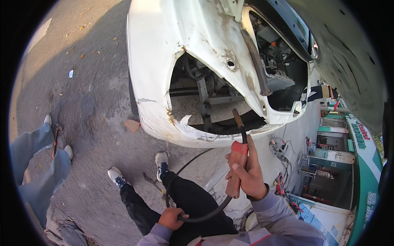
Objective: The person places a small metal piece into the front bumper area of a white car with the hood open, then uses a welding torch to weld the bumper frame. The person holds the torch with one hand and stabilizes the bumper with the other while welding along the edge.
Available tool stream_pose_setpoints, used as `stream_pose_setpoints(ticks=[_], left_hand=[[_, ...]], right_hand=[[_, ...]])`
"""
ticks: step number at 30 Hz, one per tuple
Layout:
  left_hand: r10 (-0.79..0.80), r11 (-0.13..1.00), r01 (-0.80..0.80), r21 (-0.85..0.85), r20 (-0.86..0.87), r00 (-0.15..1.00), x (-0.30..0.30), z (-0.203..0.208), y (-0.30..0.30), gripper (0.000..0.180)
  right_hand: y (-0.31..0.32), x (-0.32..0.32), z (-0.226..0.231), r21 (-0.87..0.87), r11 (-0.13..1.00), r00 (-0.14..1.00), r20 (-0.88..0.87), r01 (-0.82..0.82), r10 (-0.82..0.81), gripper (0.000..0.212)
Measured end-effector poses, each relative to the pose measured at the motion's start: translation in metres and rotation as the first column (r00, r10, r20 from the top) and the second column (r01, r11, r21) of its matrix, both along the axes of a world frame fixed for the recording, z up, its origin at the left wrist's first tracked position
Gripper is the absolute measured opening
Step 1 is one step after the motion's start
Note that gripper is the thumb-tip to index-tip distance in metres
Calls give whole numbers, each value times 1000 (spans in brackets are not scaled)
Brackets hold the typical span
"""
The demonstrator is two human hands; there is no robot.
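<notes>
My right hand [251, 174] is wrapped round the worn red handle of a welding torch [235, 172], with the index finger stretched along its neck. The torch's copper-coloured nozzle [237, 117] points up and away, just in front of the opening in a white vehicle's front end [155, 84]. It appears close to the lower rim of that opening; whether it touches, I cannot tell. Low in the view, my left hand [171, 218] is closed on the torch's black cable [209, 215], which loops between both hands. Torn, rusty metal edges the opening.
A raised hood [349, 49] hangs over the right side. At the left stand another person's legs in light-blue trousers [39, 168], beside a long-handled tool [55, 141]. A brown fragment [131, 125] lies near the bumper. Cables and red equipment [280, 184] lie at the right.
</notes>
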State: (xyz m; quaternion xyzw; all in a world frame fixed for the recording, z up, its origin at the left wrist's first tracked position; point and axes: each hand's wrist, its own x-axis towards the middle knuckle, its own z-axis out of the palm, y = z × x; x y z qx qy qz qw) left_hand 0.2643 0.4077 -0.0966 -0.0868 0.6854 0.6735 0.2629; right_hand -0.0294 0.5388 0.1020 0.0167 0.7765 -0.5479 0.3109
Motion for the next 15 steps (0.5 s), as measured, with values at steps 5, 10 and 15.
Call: stream_pose_setpoints(ticks=[5,10,15], left_hand=[[-84,996,86,15,-97,992,13,-6,-51,31],[-186,981,193,32,-140,972,28,-3,-98,32],[-262,960,273,59,-148,954,17,11,-121,31]], right_hand=[[-36,44,-4,-13,993,993,-28,114,-115,92],[-66,76,-11,-37,957,958,-18,287,-287,89],[-87,74,-13,-59,938,935,-78,341,-345,86]])
